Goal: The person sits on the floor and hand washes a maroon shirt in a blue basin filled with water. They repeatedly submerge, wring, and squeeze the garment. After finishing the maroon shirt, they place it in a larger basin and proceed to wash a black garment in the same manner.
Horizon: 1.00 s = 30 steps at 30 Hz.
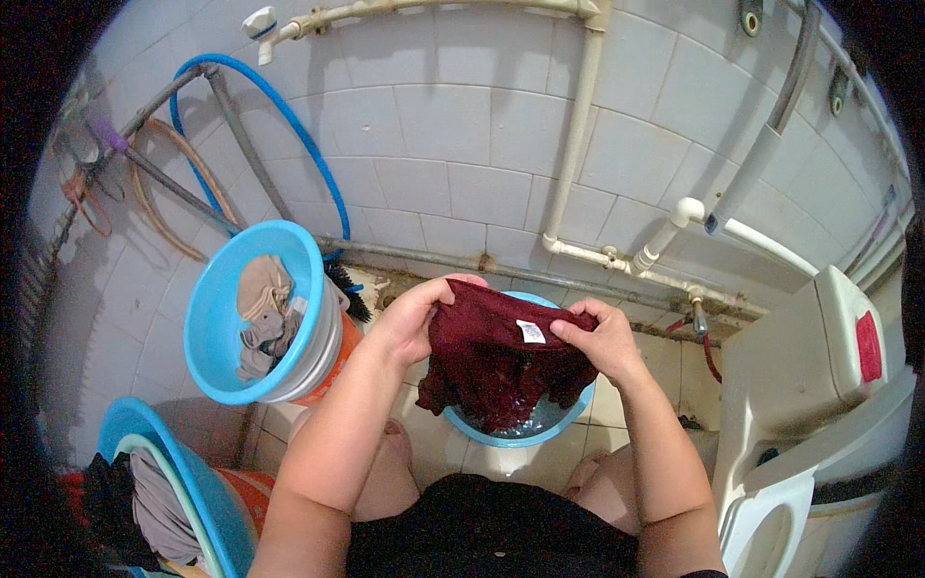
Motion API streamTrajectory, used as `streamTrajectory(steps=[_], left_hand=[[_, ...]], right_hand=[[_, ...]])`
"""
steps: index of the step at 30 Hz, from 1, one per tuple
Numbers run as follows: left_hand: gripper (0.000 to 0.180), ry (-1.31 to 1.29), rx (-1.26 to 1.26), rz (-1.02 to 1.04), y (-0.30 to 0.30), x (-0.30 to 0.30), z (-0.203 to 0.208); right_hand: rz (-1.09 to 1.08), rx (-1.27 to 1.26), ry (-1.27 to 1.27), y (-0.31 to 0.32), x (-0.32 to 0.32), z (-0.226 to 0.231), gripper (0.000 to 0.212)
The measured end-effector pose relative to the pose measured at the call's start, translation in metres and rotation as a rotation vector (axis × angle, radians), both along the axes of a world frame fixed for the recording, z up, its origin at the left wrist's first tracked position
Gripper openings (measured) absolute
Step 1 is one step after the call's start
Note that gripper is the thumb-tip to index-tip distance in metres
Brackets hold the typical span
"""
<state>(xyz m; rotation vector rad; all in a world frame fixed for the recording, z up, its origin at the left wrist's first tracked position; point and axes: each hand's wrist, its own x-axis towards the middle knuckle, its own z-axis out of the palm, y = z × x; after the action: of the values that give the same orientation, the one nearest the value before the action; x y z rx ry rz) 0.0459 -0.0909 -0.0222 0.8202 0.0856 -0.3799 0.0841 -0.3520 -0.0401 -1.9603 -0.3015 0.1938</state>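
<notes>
A dark maroon garment with a small white label hangs stretched between my two hands. My left hand is closed on its upper left edge. At the upper right edge my right hand pinches the cloth, thumb on top beside the label. Below it a light blue basin of water stands on the floor. The lower part of the garment hangs over the basin and hides much of it; I cannot tell how much of the cloth touches the water.
At left a blue basin with beige and grey clothes rests on a bucket. Nearer, another blue basin holds dark and grey clothes. A toilet stands at right. Pipes and a blue hose run along the tiled wall.
</notes>
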Motion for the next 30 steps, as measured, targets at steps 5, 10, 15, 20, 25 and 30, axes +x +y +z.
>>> streamTrajectory(steps=[5,10,15,20,25,30], left_hand=[[0.043,-0.128,0.162,-0.081,-0.005,-0.002,0.011],[0.040,-0.092,0.064,-0.016,0.005,0.006,0.003],[0.037,-0.102,0.185,-0.056,0.000,0.005,0.006],[0.025,-0.083,0.155,-0.082,-0.008,0.004,0.012],[0.024,-0.111,0.192,0.147,0.006,0.010,0.009],[0.026,-0.182,0.283,0.053,0.007,0.003,0.024]], right_hand=[[-0.143,0.026,-0.395,0.007,-0.006,0.001,0.015],[0.231,-0.005,-0.618,0.011,-0.018,0.014,0.046],[0.319,-0.322,-0.735,0.008,-0.018,0.013,0.047],[0.332,-0.627,-0.666,0.008,-0.024,0.010,0.050],[0.497,-0.714,-0.596,0.007,-0.029,0.018,0.055],[0.556,-0.594,-0.494,-0.008,-0.024,0.023,0.057]])
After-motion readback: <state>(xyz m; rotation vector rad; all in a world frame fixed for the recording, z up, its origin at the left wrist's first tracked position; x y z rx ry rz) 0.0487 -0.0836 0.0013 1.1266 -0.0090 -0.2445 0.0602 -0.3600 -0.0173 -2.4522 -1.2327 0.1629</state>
